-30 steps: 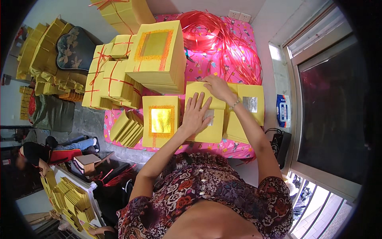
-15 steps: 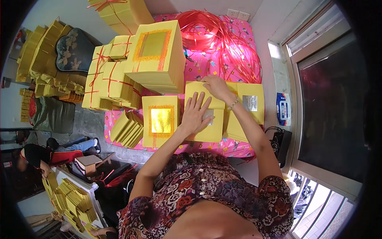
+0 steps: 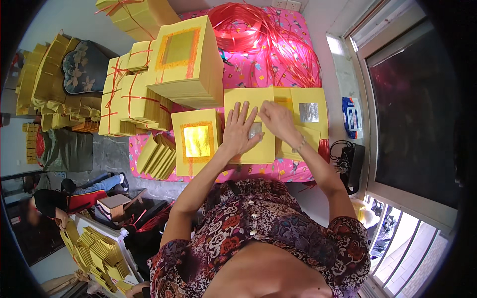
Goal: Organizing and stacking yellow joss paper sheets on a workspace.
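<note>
My left hand [image 3: 240,133] lies flat with fingers spread on a yellow paper sheet [image 3: 256,155], which has a silver square [image 3: 255,130] partly under the thumb. Beside it, my right hand [image 3: 279,120] rests near the sheet's right edge. Its fingers are curled in, and whatever they might hold is hidden. Right of that sheet is more yellow paper [image 3: 315,99] bearing a silver foil square [image 3: 308,112]. To the left of my hands sits a yellow paper stack [image 3: 179,168] with a gold foil square [image 3: 198,141] framed in orange.
A tall yellow paper stack [image 3: 208,74] and red-tied bundles [image 3: 131,104] stand left on the pink patterned cloth [image 3: 243,69]. Red plastic strips [image 3: 243,27] lie coiled at the back. Folded yellow paper [image 3: 158,156] leans nearby. Another person [image 3: 52,201] is at lower left.
My right hand has come down from the sheet's far edge to its right side, its fingers now more curled. The sheet's far part looks flatter. My left hand stays on the paper.
</note>
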Demonstrator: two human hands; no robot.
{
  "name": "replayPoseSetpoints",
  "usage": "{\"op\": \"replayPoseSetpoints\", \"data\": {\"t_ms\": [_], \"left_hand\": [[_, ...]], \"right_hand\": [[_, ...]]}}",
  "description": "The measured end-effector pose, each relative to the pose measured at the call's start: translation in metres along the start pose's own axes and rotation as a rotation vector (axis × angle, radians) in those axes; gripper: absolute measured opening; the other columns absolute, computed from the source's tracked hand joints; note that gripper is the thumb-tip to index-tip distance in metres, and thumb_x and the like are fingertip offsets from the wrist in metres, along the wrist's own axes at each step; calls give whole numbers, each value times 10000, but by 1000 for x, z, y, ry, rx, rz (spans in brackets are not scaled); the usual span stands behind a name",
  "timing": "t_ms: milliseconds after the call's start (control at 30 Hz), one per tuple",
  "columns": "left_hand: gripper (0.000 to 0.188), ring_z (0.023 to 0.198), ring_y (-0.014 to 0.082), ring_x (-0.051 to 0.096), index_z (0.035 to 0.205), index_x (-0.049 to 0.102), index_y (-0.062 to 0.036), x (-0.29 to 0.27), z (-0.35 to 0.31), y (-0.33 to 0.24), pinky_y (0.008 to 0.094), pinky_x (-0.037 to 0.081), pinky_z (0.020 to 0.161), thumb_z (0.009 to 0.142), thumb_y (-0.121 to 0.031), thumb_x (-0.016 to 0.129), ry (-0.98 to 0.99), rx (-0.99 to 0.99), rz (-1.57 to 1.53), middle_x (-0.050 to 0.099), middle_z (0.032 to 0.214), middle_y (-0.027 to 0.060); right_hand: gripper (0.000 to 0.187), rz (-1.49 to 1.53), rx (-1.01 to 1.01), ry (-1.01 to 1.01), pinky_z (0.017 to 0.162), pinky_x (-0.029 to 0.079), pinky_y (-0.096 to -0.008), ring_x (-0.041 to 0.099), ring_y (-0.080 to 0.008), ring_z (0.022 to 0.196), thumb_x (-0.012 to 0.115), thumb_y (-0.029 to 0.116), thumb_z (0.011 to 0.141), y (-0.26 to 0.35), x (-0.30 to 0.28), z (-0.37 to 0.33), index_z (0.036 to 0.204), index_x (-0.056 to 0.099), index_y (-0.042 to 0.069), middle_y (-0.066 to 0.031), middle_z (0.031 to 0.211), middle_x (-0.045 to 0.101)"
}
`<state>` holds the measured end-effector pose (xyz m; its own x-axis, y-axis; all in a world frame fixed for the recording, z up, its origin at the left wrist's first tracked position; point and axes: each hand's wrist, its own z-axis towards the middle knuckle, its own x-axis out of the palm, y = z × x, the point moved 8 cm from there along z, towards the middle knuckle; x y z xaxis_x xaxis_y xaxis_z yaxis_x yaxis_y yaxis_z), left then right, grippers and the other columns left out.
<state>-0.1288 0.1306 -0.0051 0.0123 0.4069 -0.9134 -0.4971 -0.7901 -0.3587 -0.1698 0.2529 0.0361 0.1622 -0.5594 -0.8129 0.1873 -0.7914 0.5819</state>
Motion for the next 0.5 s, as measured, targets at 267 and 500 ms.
{"op": "replayPoseSetpoints", "data": {"t_ms": [267, 500], "left_hand": [[825, 1445, 463, 193, 1515, 329, -100, -2, 1, 3, 566, 199, 1154, 866, -543, 581, -7, 30, -31, 241, 1562, 246], [854, 1460, 425, 185, 1517, 287, -40, -11, -18, 25, 522, 171, 1182, 884, -545, 558, 62, 32, -60, 221, 1566, 261]], "right_hand": [[135, 34, -124, -241, 708, 462, -427, 590, -307, 814, 680, 128, 833, -14, 15, -22, 851, 561, 67, -88, 802, 581], [133, -30, -163, -344, 727, 440, -428, 572, -293, 818, 674, 162, 845, -11, 18, -31, 852, 565, 84, -75, 792, 550]]}}
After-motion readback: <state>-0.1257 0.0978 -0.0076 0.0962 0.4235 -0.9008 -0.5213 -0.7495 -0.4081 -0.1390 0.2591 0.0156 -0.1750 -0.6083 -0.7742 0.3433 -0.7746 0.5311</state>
